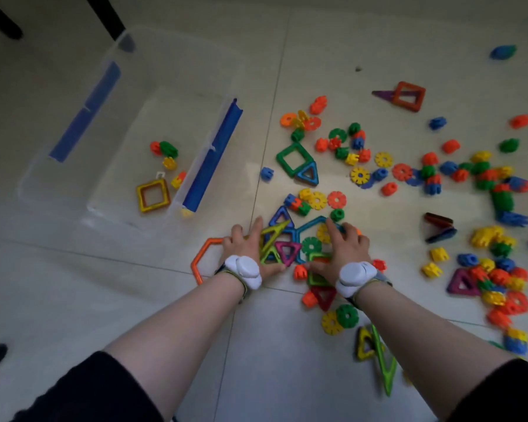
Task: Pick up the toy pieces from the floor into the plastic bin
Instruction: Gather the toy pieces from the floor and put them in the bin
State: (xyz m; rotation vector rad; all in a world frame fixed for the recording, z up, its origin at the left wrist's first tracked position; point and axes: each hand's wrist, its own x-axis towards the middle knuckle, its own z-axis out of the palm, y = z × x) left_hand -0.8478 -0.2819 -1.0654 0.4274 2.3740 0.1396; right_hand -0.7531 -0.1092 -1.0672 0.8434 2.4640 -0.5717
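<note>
A clear plastic bin [73,190] with blue handles stands on the floor at the left. Inside it lie a yellow square frame [153,196] and a few small toy pieces [165,150]. Both hands rest on a heap of coloured frame pieces [282,239] in the middle of the floor. My left hand [246,243] lies flat with fingers spread, over an orange hexagon frame [203,257] and beside yellow-green and magenta triangles. My right hand [343,249] presses on a teal hexagon frame [313,223] and a green frame, fingers spread. Neither hand is seen closed around a piece.
Many small gear-shaped pieces and connectors [409,169] lie scattered across the tiled floor to the right. A green square frame [293,159] with a blue triangle lies past the heap, a red square frame [409,95] at the far right. Dark furniture legs [104,13] stand behind the bin.
</note>
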